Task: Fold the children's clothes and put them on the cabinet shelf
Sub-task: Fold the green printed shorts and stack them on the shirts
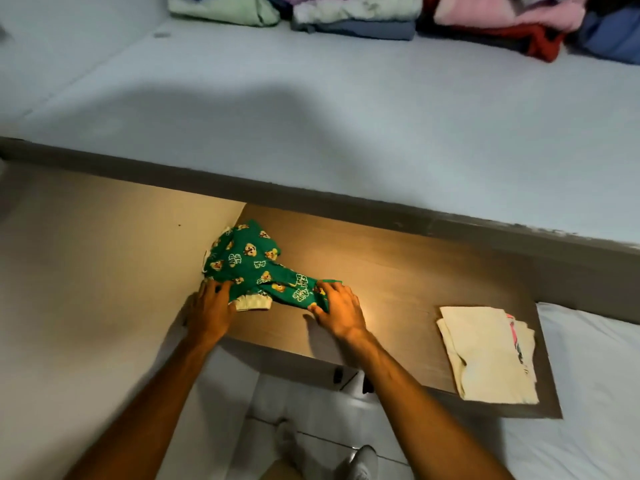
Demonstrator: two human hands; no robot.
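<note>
A green children's garment (252, 265) with a yellow bear print and cream cuffs lies bunched on the brown wooden shelf (398, 289), pushed against the left side wall. My left hand (211, 306) presses on its near left edge by a cream cuff. My right hand (337, 306) grips the garment's right end, thumb under the fabric. A folded cream garment (485, 355) with a pink print edge rests on the shelf's right part, apart from both hands.
Above the shelf runs a pale upper shelf (346, 116) with several folded clothes stacks (353, 15) along its back. A beige cabinet wall (86, 271) closes the left side. Tiled floor (311, 427) shows below the shelf edge, a white surface (595, 375) at the right.
</note>
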